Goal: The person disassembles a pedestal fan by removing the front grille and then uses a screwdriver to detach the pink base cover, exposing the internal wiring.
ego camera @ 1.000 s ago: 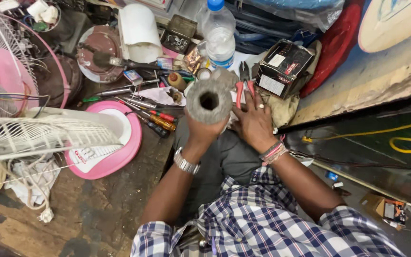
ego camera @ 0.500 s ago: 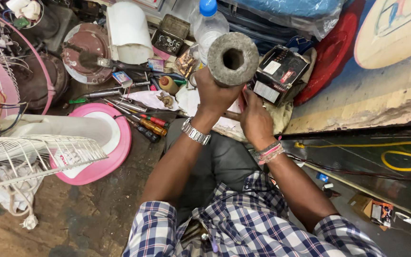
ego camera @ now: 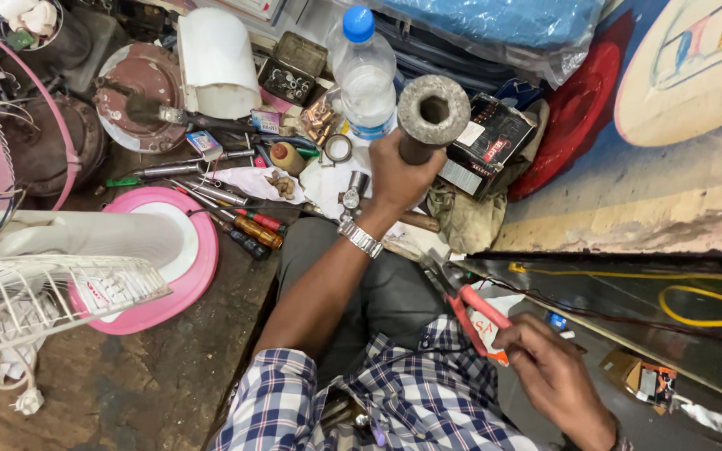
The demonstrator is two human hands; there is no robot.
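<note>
Seeing from the head view, largest first: pink round plastic fan base (ego camera: pixel 179 288) on the wooden floor at left, with screwdrivers (ego camera: pixel 244 221) just beside it. Clear plastic water bottle with blue cap (ego camera: pixel 363 75) stands beyond. My left hand (ego camera: pixel 399 175) is clenched around a grey, rough hollow metal pipe (ego camera: pixel 432 113), raised upright, open end facing the camera, near the bottle. My right hand (ego camera: pixel 549 372), low at right, grips red-handled pliers (ego camera: pixel 470 305) over my lap.
</note>
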